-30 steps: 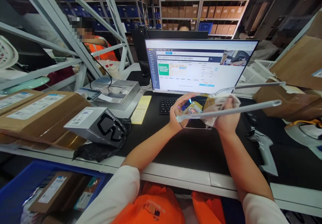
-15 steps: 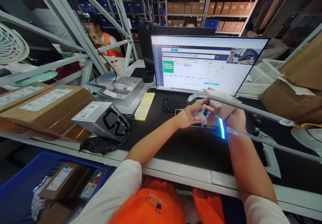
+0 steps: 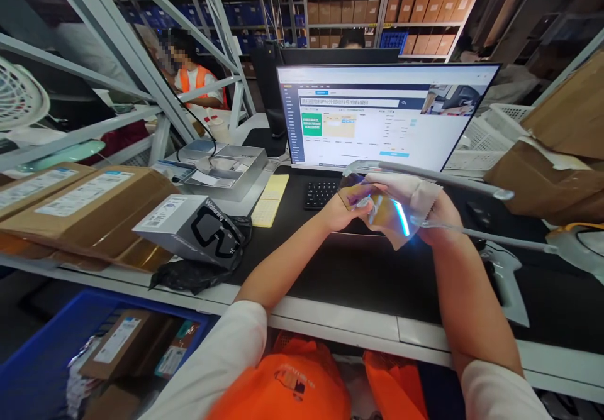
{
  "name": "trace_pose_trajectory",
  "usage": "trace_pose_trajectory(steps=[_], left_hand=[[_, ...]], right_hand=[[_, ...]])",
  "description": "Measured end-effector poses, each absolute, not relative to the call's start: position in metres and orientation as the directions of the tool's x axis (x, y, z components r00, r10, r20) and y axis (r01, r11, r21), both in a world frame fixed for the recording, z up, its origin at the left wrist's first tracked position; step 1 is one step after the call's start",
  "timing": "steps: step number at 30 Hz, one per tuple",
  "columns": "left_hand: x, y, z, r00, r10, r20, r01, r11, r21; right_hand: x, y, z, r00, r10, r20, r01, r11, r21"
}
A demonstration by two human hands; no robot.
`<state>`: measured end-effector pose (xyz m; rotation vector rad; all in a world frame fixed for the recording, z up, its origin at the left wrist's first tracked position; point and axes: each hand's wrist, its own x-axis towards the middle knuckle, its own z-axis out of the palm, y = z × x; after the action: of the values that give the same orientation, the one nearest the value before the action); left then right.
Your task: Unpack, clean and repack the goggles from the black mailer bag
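Both hands hold glasses and a pale cloth above a black desktop, box-filled shelves beyond.

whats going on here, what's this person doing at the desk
A person sits at a desk, holding glasses in front of a lit monitor. The left hand grips one end of their shiny front; the right hand holds a pale cloth at the other. Both glasses arms are unfolded. A grey box with goggles pictured on it is at the left, beside brown cartons.
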<state>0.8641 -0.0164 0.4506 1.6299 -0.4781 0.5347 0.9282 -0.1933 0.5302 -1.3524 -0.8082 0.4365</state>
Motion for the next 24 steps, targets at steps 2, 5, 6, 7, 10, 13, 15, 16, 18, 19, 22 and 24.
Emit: trace_pose_trajectory(steps=[2, 5, 6, 7, 10, 13, 15, 16, 18, 19, 22, 24], left_hand=[[0.863, -0.016, 0.451, 0.847, 0.015, 0.531, -0.53, -0.036, 0.847], [0.861, -0.015, 0.451, 0.87, 0.003, 0.492, -0.492, 0.044, 0.87], [0.861, -0.014, 0.451, 0.87, 0.006, 0.492, -0.492, 0.058, 0.869], [0.861, -0.013, 0.452, 0.87, 0.01, 0.493, -0.493, 0.063, 0.868], [0.86, -0.01, 0.455, 0.867, 0.004, 0.499, -0.498, 0.055, 0.865], [0.859, -0.007, 0.455, 0.851, 0.007, 0.526, -0.526, 0.038, 0.85], [0.859, -0.005, 0.454, 0.843, -0.008, 0.538, -0.537, 0.038, 0.843], [0.859, -0.005, 0.454, 0.838, -0.026, 0.545, -0.544, 0.046, 0.838], [0.859, -0.004, 0.454, 0.82, -0.08, 0.567, -0.563, 0.065, 0.824], [0.86, -0.005, 0.454, 0.811, -0.113, 0.574, -0.57, 0.072, 0.819], [0.863, -0.008, 0.454, 0.807, -0.225, 0.546, -0.551, 0.047, 0.833], [0.865, -0.009, 0.454, 0.815, -0.275, 0.51, -0.528, 0.01, 0.849]], right_hand=[[0.934, -0.198, 0.525, 0.626, 0.746, 0.229, 0.103, 0.211, -0.972], [0.945, -0.207, 0.516, 0.659, 0.726, 0.197, 0.033, 0.233, -0.972], [0.949, -0.209, 0.514, 0.669, 0.718, 0.194, 0.014, 0.25, -0.968], [0.951, -0.211, 0.513, 0.672, 0.717, 0.185, -0.013, 0.261, -0.965], [0.954, -0.212, 0.513, 0.69, 0.713, 0.124, -0.101, 0.265, -0.959], [0.954, -0.206, 0.51, 0.717, 0.694, 0.064, -0.088, 0.181, -0.979], [0.956, -0.203, 0.505, 0.637, 0.771, -0.013, -0.079, 0.048, -0.996], [0.957, -0.203, 0.503, 0.564, 0.823, -0.064, -0.079, -0.023, -0.997], [0.958, -0.205, 0.499, 0.396, 0.907, -0.145, -0.059, -0.133, -0.989], [0.958, -0.206, 0.497, 0.323, 0.931, -0.169, -0.033, -0.168, -0.985], [0.954, -0.208, 0.496, 0.165, 0.968, -0.187, 0.021, -0.193, -0.981], [0.95, -0.206, 0.496, 0.121, 0.98, -0.16, 0.014, -0.163, -0.987]])
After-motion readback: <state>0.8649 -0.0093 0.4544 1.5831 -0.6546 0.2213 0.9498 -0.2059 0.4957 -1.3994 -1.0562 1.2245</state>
